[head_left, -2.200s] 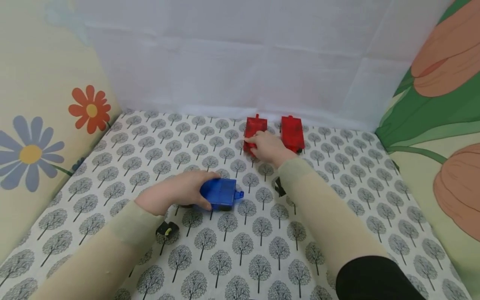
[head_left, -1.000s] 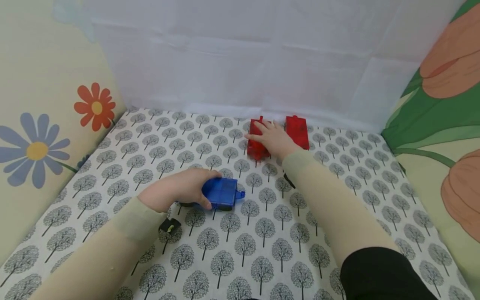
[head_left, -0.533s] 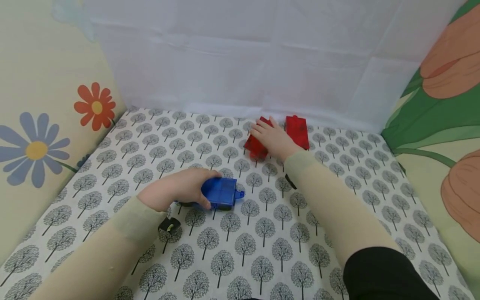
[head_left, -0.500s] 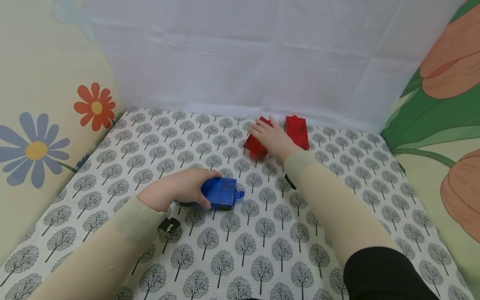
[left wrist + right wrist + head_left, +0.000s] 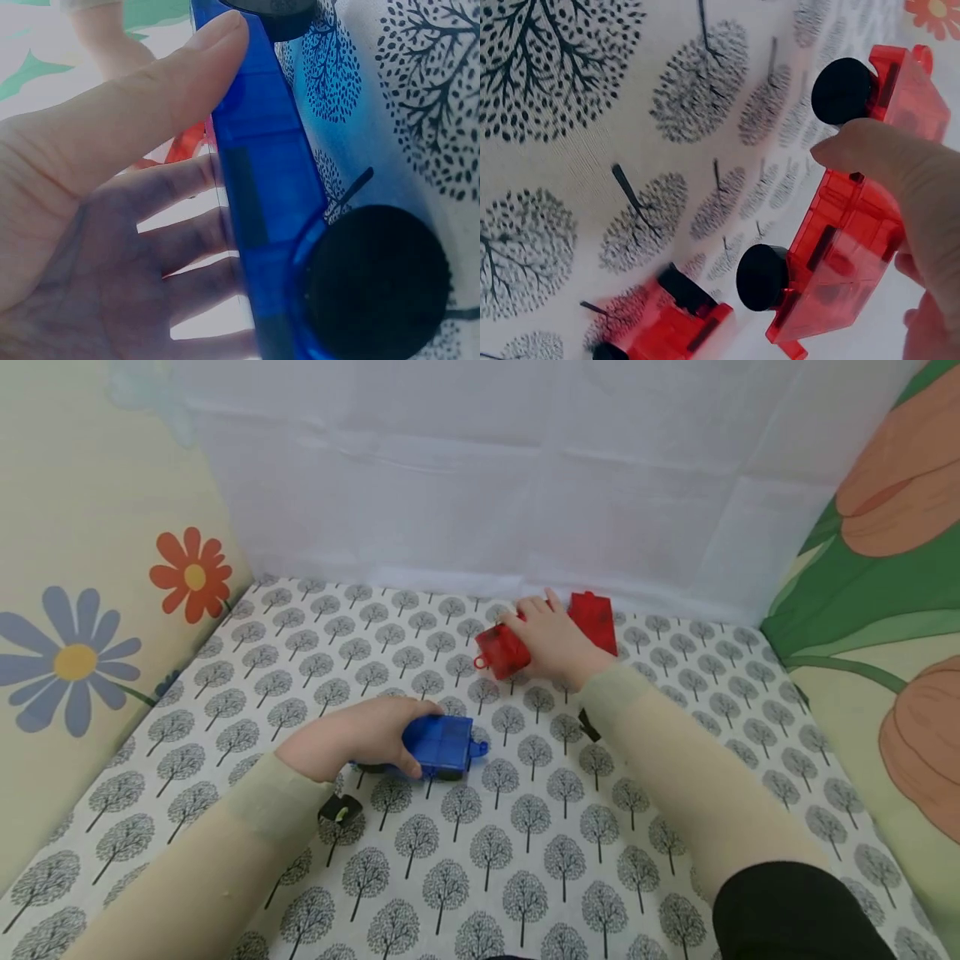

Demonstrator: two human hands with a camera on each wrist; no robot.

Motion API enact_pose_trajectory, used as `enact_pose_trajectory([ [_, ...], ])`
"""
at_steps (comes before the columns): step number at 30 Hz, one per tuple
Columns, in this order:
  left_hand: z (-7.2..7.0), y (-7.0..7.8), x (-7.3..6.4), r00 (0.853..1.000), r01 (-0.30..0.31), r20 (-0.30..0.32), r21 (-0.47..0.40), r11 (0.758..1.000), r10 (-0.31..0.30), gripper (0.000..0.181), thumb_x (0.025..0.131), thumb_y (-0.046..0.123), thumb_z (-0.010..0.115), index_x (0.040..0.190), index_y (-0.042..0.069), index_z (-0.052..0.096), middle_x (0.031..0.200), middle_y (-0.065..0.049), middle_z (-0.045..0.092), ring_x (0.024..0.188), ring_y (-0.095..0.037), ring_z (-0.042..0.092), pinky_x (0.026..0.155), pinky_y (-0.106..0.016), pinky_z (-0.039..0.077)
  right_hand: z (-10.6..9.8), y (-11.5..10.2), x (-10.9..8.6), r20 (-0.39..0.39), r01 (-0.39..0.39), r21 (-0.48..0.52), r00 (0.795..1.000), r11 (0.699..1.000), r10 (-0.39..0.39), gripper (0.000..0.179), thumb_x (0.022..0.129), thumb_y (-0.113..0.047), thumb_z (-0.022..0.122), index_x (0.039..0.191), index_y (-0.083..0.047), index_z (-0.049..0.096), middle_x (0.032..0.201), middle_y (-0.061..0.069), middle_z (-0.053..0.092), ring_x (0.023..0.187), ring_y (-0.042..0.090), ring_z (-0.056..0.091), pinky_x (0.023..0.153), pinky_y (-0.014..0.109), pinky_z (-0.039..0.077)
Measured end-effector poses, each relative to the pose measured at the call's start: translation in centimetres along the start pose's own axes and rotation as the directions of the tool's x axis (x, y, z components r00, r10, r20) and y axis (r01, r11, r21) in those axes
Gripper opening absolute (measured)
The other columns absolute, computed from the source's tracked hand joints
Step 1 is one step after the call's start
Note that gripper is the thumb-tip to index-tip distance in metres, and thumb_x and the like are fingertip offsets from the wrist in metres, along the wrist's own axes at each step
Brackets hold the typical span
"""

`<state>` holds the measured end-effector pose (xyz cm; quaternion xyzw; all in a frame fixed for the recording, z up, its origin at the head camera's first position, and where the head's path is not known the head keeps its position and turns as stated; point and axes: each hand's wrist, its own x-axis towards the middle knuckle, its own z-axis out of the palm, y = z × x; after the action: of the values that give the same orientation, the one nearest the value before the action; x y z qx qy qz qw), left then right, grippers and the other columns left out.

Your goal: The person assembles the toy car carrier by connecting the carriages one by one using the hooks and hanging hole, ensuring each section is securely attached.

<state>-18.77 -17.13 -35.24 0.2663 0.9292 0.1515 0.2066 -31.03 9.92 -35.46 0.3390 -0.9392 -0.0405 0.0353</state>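
Observation:
My left hand (image 5: 367, 739) grips a translucent blue toy car chassis (image 5: 444, 743) from its left end. Its small hitch points right, and in the left wrist view a black wheel (image 5: 379, 285) stands against the cloth. Toward the back, my right hand (image 5: 553, 639) holds a translucent red toy car chassis (image 5: 501, 652), whose ring hitch points left toward the front. In the right wrist view my thumb lies across its side between two black wheels; the far fingers are hidden. Just right of that hand lies a second red chassis (image 5: 595, 620), partly covered by it.
A white cloth (image 5: 487, 852) printed with grey trees covers the surface. Behind it hangs a plain white sheet (image 5: 480, 485). Flower-painted panels (image 5: 75, 660) flank both sides. Small black wrist cameras (image 5: 341, 810) sit under the cuffs.
The right hand has gone from lying spread over the left red chassis to gripping it. That chassis has turned, its near end swinging left. The left hand and blue chassis stay put.

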Motion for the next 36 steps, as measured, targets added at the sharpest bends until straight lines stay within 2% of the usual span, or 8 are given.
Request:
enact_pose_trajectory([
  [3, 0.0, -0.1, 0.0, 1.000, 0.006, 0.000, 0.001, 1.000, -0.006, 0.092, 0.069, 0.030, 0.090, 0.146, 0.007, 0.046, 0.134, -0.019, 0.055, 0.121, -0.039, 0.052, 0.103, -0.057, 0.039, -0.7, 0.4, -0.4, 0.001, -0.023, 0.026, 1.000, 0.999, 0.023, 0.093, 0.075, -0.028, 0.086, 0.153, -0.017, 0.036, 0.142, 0.016, 0.041, 0.137, 0.034, 0.031, 0.118, 0.051, -0.001],
  [6, 0.0, -0.1, 0.1, 1.000, 0.012, 0.004, -0.001, 1.000, -0.012, 0.092, 0.069, 0.031, 0.090, 0.146, 0.006, 0.046, 0.134, -0.020, 0.055, 0.121, -0.039, 0.052, 0.103, -0.057, 0.039, -1.3, 0.7, -1.0, 0.013, -0.038, 0.066, 0.999, 0.997, 0.037, 0.095, 0.074, -0.028, 0.086, 0.154, -0.018, 0.035, 0.134, 0.014, 0.043, 0.129, 0.031, 0.036, 0.116, 0.050, 0.016],
  [9, -0.1, -0.1, 0.1, 1.000, 0.017, 0.006, -0.003, 1.000, -0.017, 0.092, 0.069, 0.032, 0.090, 0.146, 0.006, 0.046, 0.134, -0.020, 0.055, 0.121, -0.039, 0.052, 0.103, -0.057, 0.039, -1.9, 0.7, -1.7, 0.030, -0.045, 0.109, 0.999, 0.993, 0.042, 0.096, 0.073, -0.028, 0.087, 0.154, -0.018, 0.036, 0.121, 0.009, 0.044, 0.112, 0.026, 0.042, 0.102, 0.042, 0.037],
  [11, -0.1, -0.2, 0.1, 1.000, 0.019, 0.005, -0.001, 1.000, -0.019, 0.093, 0.069, 0.032, 0.090, 0.146, 0.006, 0.046, 0.134, -0.020, 0.055, 0.121, -0.039, 0.052, 0.103, -0.057, 0.039, -2.2, 0.5, -2.3, 0.038, -0.050, 0.129, 0.998, 0.990, 0.045, 0.095, 0.073, -0.030, 0.087, 0.153, -0.018, 0.039, 0.115, 0.007, 0.043, 0.103, 0.023, 0.042, 0.089, 0.037, 0.043],
  [18, -0.1, -0.3, 0.3, 1.000, 0.023, 0.010, 0.012, 1.000, -0.023, 0.092, 0.070, 0.031, 0.090, 0.146, 0.007, 0.046, 0.134, -0.020, 0.055, 0.121, -0.038, 0.052, 0.102, -0.056, 0.040, -2.4, -0.6, -4.6, 0.089, -0.051, 0.159, 0.995, 0.986, 0.037, 0.090, 0.076, -0.044, 0.083, 0.151, -0.019, 0.042, 0.121, 0.009, 0.045, 0.093, 0.021, 0.047, 0.075, 0.032, 0.048],
  [28, 0.0, -0.3, 0.5, 1.000, 0.030, 0.006, 0.004, 1.000, -0.030, 0.093, 0.069, 0.031, 0.091, 0.146, 0.007, 0.046, 0.135, -0.019, 0.055, 0.122, -0.038, 0.052, 0.103, -0.056, 0.039, -3.2, -1.8, -7.2, 0.108, -0.033, 0.184, 0.994, 0.982, 0.013, 0.089, 0.075, -0.056, 0.079, 0.148, -0.014, 0.047, 0.101, 0.007, 0.043, 0.076, 0.019, 0.047, 0.059, 0.030, 0.044],
  [36, 0.1, -0.6, 0.9, 1.000, 0.023, -0.001, 0.011, 1.000, -0.023, 0.092, 0.069, 0.032, 0.091, 0.146, 0.008, 0.047, 0.134, -0.018, 0.056, 0.120, -0.036, 0.053, 0.102, -0.055, 0.040, -3.6, -2.7, -9.1, 0.103, -0.020, 0.173, 0.995, 0.985, 0.003, 0.094, 0.072, -0.064, 0.078, 0.146, -0.015, 0.050, 0.095, 0.005, 0.043, 0.074, 0.018, 0.047, 0.057, 0.029, 0.043],
])
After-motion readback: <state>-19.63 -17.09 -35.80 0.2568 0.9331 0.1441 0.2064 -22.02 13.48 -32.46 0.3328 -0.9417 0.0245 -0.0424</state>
